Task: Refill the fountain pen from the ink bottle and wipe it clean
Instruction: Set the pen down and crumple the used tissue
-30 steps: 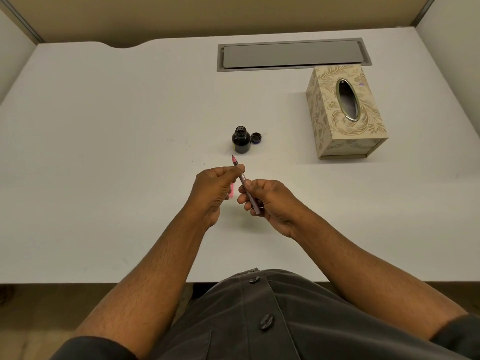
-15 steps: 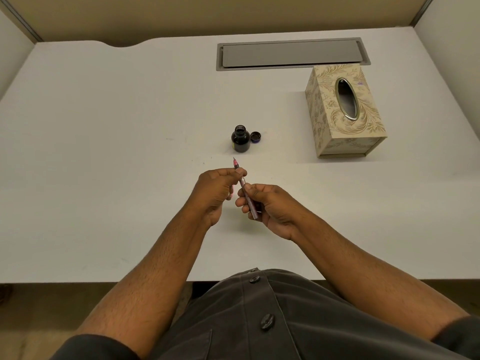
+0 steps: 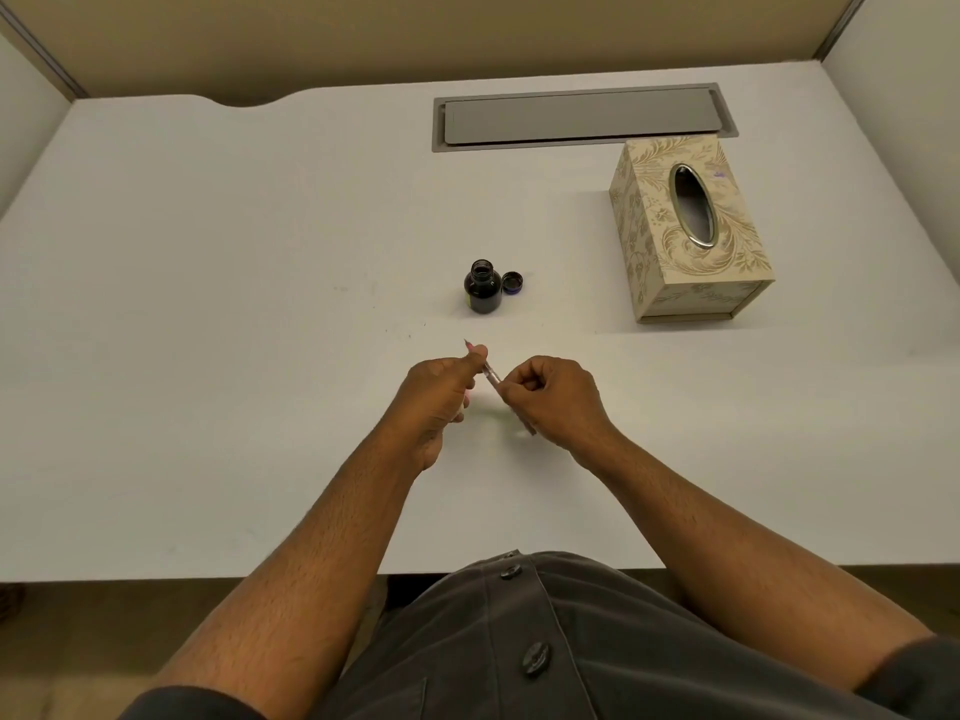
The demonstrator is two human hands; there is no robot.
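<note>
Both my hands hold a thin fountain pen (image 3: 490,375) above the white desk (image 3: 208,356), its nib pointing away from me toward the ink bottle. My left hand (image 3: 441,392) pinches the pen's front section just behind the nib. My right hand (image 3: 556,397) grips the rear part, which its fingers mostly hide. The dark ink bottle (image 3: 482,287) stands open a short way beyond the nib, with its cap (image 3: 512,282) lying just to its right.
A patterned tissue box (image 3: 685,226) with an oval opening stands at the right rear. A grey cable-tray lid (image 3: 582,119) is set into the desk at the back. Partition walls close in the back and both sides.
My right hand has rolled over so its back faces up, and its fingers have slid along the pen. The pen's nib end has stayed close to where it was.
</note>
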